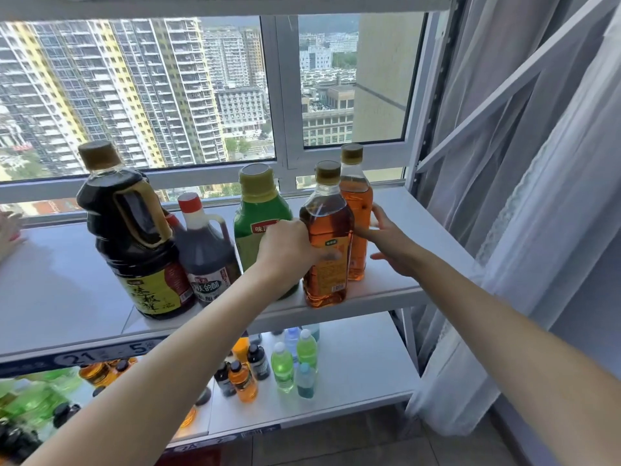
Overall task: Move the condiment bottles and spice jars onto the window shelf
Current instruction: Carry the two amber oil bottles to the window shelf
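Several condiment bottles stand on the white window shelf [60, 284]. From the left: a big dark soy sauce bottle [134, 237], a dark vinegar jug with a red cap [205, 250], a green bottle [257, 216], and two amber oil bottles. My left hand [289, 250] grips the front amber bottle [327, 237] near the shelf's front edge. My right hand [389, 243] has its fingers spread, touching the side of the rear amber bottle [358, 203]. No spice jars are in sight.
A lower shelf [363, 371] holds several small drink bottles in green, orange, blue and black. White curtains [537, 196] hang at the right beside a metal frame. Another person's hand [8, 230] shows at the far left edge. The window is behind the shelf.
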